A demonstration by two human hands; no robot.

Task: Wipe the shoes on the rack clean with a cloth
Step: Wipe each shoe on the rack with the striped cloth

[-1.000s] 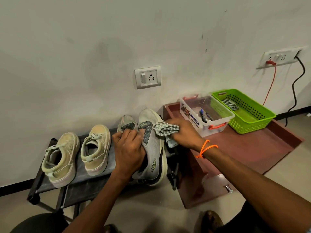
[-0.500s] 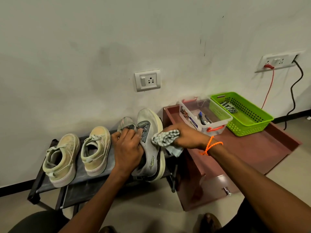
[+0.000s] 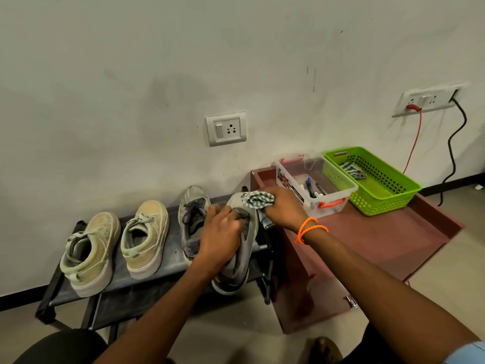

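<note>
A low black shoe rack (image 3: pixel 65 292) holds two beige sneakers (image 3: pixel 90 252) (image 3: pixel 145 236) at the left and a grey sneaker (image 3: pixel 193 216) beside them. My left hand (image 3: pixel 220 237) grips a second grey sneaker (image 3: pixel 240 266) at the rack's right end, tilted on its side. My right hand (image 3: pixel 283 208) holds a bunched striped cloth (image 3: pixel 257 200) against that shoe's toe. An orange band is on my right wrist.
A maroon cabinet (image 3: pixel 367 240) stands right of the rack, bearing a clear plastic box (image 3: pixel 338 190) of small items and a green basket (image 3: pixel 393 195) with another cloth. Wall sockets (image 3: pixel 226 128) and red and black cables (image 3: pixel 451 145) are behind.
My right hand has carried the cloth up from the shoe's side to its toe. The grey shoe in my left hand has tipped further over, and the view has shifted slightly.
</note>
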